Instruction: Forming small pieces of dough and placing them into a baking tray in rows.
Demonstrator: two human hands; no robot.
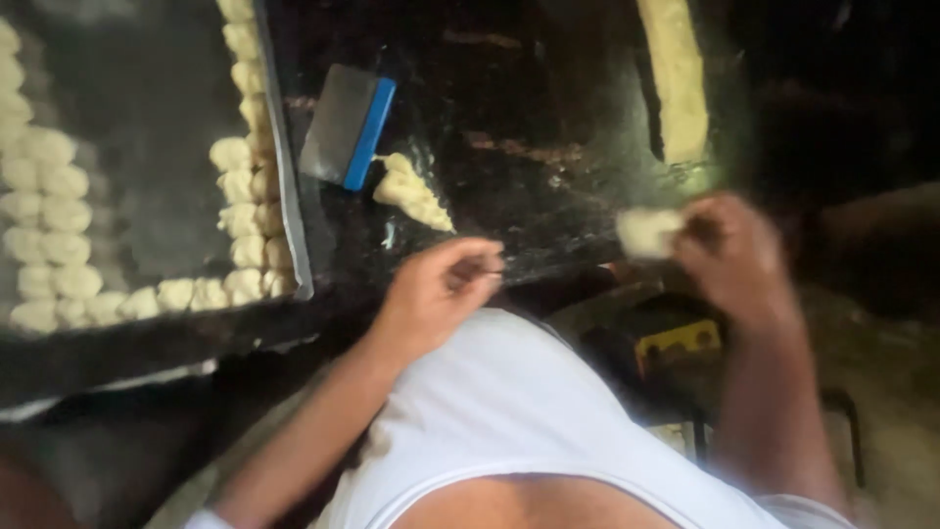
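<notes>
Scraper (348, 127), dough scraps (411, 191) mid-counter (529, 118)

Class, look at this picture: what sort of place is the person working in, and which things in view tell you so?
Probably a bakery or pastry kitchen. A dark tray holds rows of small dough pieces, a scraper lies on the dark worktop beside a long dough strip, and the right hand holds a dough lump.

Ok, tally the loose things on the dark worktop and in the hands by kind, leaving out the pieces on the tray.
Scraper with a blue handle: 1
Long strip of dough: 1
Small heap of cut dough: 1
Dough piece held in the right hand: 1
Total: 4
The left hand looks empty, though blur hides detail.
</notes>
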